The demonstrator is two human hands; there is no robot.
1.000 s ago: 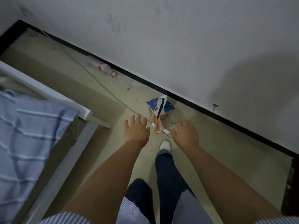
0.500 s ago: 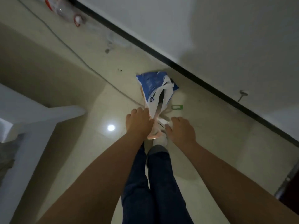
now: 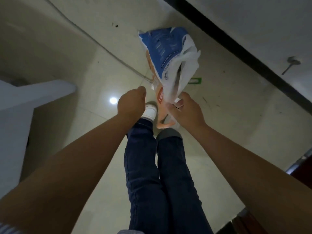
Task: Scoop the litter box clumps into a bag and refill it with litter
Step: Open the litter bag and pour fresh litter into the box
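Bag [image 3: 166,53]: soft, crumpled, likely light; right hand [image 3: 184,108] pinches its near edge, left hand [image 3: 132,103] beside it curled, apparently empty.

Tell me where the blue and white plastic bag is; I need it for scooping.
In the head view, the blue and white plastic bag stands on the pale tiled floor near the black baseboard, its top held by the right hand.

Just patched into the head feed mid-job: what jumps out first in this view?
The blue and white bag with orange trim stands out, just ahead of the person's feet near the black baseboard. The right hand pinches its lower edge, while the left hand, fingers curled, hangs beside it, apparently holding nothing. A bright light reflection shines on the pale floor tiles left of the hands.
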